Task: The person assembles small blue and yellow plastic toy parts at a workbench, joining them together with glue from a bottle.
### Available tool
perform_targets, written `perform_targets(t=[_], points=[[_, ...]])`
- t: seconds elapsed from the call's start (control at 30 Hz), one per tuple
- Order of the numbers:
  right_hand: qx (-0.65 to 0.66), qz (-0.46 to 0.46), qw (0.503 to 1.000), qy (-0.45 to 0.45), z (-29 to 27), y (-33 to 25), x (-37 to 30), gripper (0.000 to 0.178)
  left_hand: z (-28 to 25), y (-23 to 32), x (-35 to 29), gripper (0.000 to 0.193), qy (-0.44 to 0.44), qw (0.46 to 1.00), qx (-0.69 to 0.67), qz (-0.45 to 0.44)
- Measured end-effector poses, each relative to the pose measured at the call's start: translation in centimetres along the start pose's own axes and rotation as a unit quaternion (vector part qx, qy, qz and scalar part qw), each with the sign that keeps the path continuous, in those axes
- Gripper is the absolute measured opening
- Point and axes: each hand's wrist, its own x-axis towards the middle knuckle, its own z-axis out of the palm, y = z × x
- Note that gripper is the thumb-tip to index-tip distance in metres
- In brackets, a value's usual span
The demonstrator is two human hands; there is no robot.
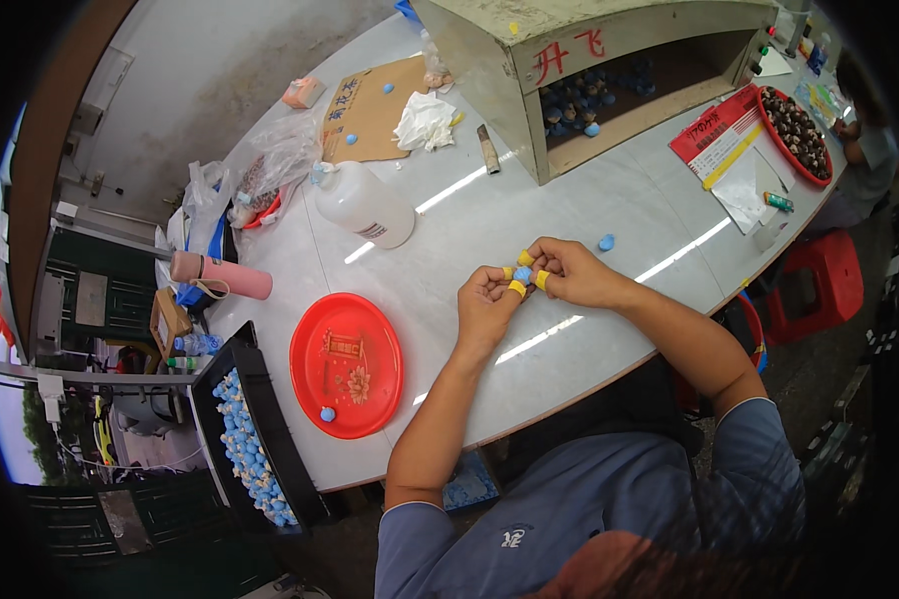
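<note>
Over the middle of the table, my left hand (487, 301) and my right hand (575, 274) meet fingertip to fingertip. Yellow covers wrap several of the fingertips. Pinched between both hands is a small rounded blue piece (521, 273), partly hidden by the fingers. Another small blue piece (606, 243) lies on the tabletop just beyond my right hand. To the left of my left hand sits a red plate (370, 344) with one blue-and-pale piece (328, 414) near its front rim.
A black tray (305, 469) of blue pieces stands at the table's left edge. Behind the plate are a pink bottle (225, 277) and a white bottle (365, 210). A metal box (539, 110) holds blue pieces. A red basin (822, 180) of dark pieces sits far right, near another person (869, 150).
</note>
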Motion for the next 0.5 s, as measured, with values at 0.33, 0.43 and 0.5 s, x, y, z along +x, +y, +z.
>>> perform_targets(t=[0.33, 0.43, 0.5], points=[[0.051, 0.045, 0.997, -0.04, -0.6, -0.6, -0.1, 0.018, -0.3, 1.4, -0.1, 0.012, -0.042, 0.998, 0.012, -0.05], [0.066, 0.059, 0.995, -0.035, -0.5, -0.5, -0.1, 0.017, -0.5, 1.3, 0.0, 0.012, -0.047, 0.997, 0.001, -0.056], [0.062, 0.06, 0.996, -0.035, -0.5, -0.6, -0.2, 0.016, -0.6, 1.2, 0.0, 0.012, -0.047, 0.997, 0.004, -0.061]])
